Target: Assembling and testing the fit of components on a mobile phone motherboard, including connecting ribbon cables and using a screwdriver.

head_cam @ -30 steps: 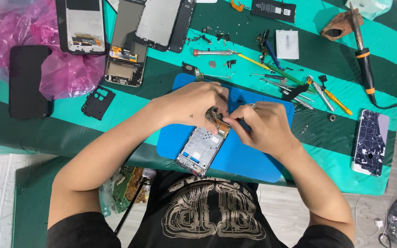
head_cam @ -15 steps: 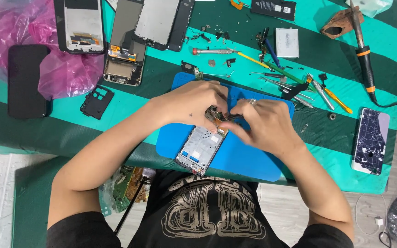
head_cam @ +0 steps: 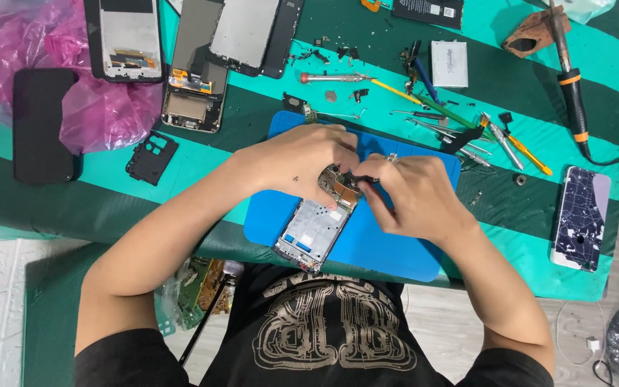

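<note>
An opened phone frame [head_cam: 314, 233] lies on a blue mat [head_cam: 388, 247] near the table's front edge. My left hand [head_cam: 296, 163] pinches a small circuit board [head_cam: 335, 180] at the frame's top end. My right hand [head_cam: 413, 193] grips a thin dark tool [head_cam: 362, 178] whose tip touches that board. Both hands meet over the mat's middle.
Several dismantled phones and screens [head_cam: 193, 86] lie at the back left beside a pink bag [head_cam: 102, 107]. Screwdrivers and tweezers [head_cam: 460, 125] are scattered at the back right. A soldering iron [head_cam: 571, 86] and a cracked phone [head_cam: 582, 215] lie at the right.
My hands have shifted only slightly around the circuit board. The phone frame stays where it was.
</note>
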